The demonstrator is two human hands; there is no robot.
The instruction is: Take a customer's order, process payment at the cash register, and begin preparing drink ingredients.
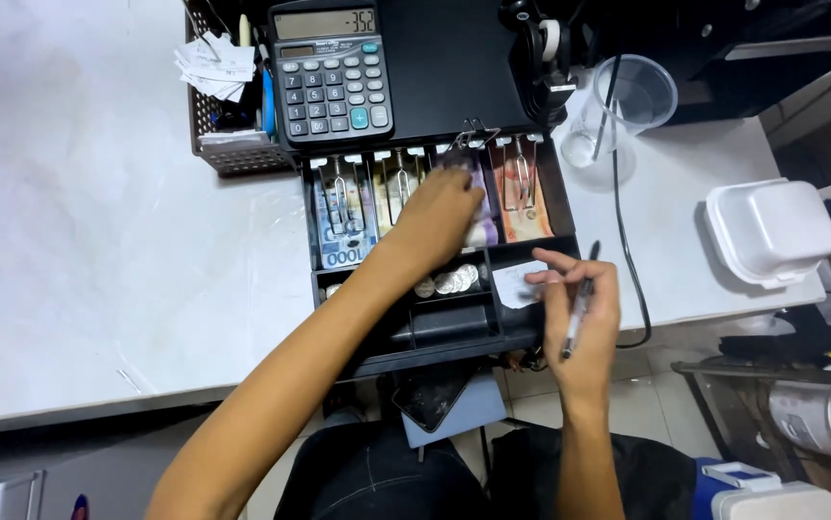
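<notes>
Head view: over the open cash drawer (521,337) at the surface's front edge, the left hand (444,217) pinches purple banknotes (478,183) in a bill slot; the right hand (584,308) grips a pen (577,313), fingertips on a paper slip (515,284). Lifting those notes free seems next.

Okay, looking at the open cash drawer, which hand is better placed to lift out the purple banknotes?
Probably the left hand: it already rests on the purple banknotes in the cash drawer. The right hand holds a pen beside a white paper slip.
</notes>
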